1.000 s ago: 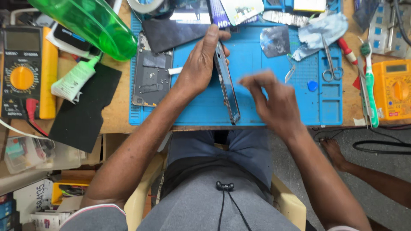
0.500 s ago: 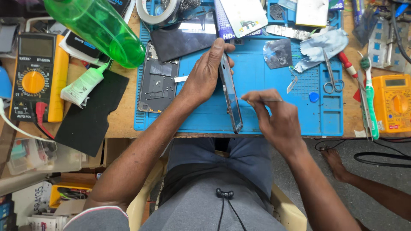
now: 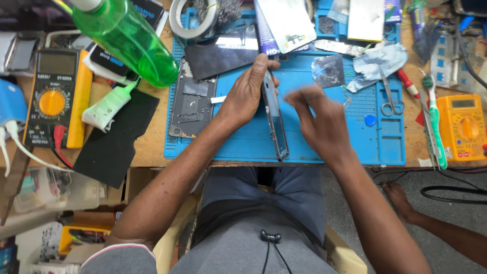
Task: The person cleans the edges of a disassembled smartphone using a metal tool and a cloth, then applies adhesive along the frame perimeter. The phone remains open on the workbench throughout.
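Observation:
My left hand [image 3: 245, 95] grips a phone [image 3: 274, 120] stood on its long edge on the blue work mat [image 3: 385, 147], thumb at the phone's top end. My right hand [image 3: 320, 121] hovers just right of the phone, fingers curled toward it and blurred by motion. Whether it holds a thin tool cannot be made out. An opened phone body [image 3: 193, 104] with bare internals lies flat on the mat to the left of my left hand.
A green bottle [image 3: 128, 41], a glue tube [image 3: 107, 108], a black sheet [image 3: 114, 138] and a yellow multimeter [image 3: 57, 96] crowd the left. Scissors [image 3: 390, 97], a green toothbrush [image 3: 434, 123] and an orange multimeter [image 3: 464, 127] lie right. Another person's foot [image 3: 401, 201] rests on the floor.
My right hand has lifted from the mat's near edge up toward the phone's upper half and is now blurred. My left hand keeps the phone on edge.

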